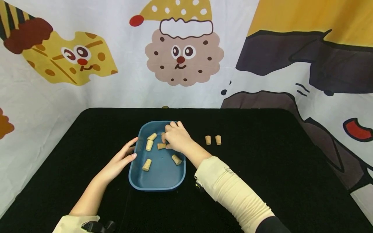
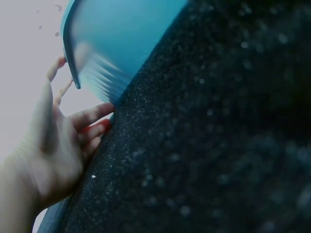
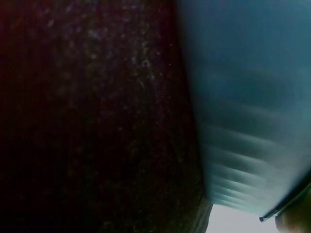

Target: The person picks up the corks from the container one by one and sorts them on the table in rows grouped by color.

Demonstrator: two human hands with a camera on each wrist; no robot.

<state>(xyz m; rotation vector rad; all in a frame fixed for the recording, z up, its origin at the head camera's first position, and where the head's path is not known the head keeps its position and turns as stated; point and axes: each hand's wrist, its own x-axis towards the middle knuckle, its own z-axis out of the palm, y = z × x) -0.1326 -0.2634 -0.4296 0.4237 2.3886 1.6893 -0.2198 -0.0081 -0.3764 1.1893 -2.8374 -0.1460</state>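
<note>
A blue rectangular tray (image 1: 157,188) stands on the black table, with several corks lying inside, among them a pale cork (image 1: 147,164) toward the near left. My left hand (image 1: 118,163) is at the tray's left side, fingers spread; the left wrist view shows this hand (image 2: 60,150) with fingertips right at the tray's outer wall (image 2: 119,48). Reaching over the far right rim, my right hand (image 1: 177,137) has its fingers bent down inside. A brown cork (image 1: 161,146) lies right at its fingertips; I cannot tell whether they pinch it.
Two corks, a left one (image 1: 208,140) and a right one (image 1: 218,140), stand on the black tabletop (image 1: 262,168) to the tray's right. A cartoon-printed cloth (image 1: 122,94) hangs behind the table. In the right wrist view, the tray's ribbed wall (image 3: 243,121) fills the right side.
</note>
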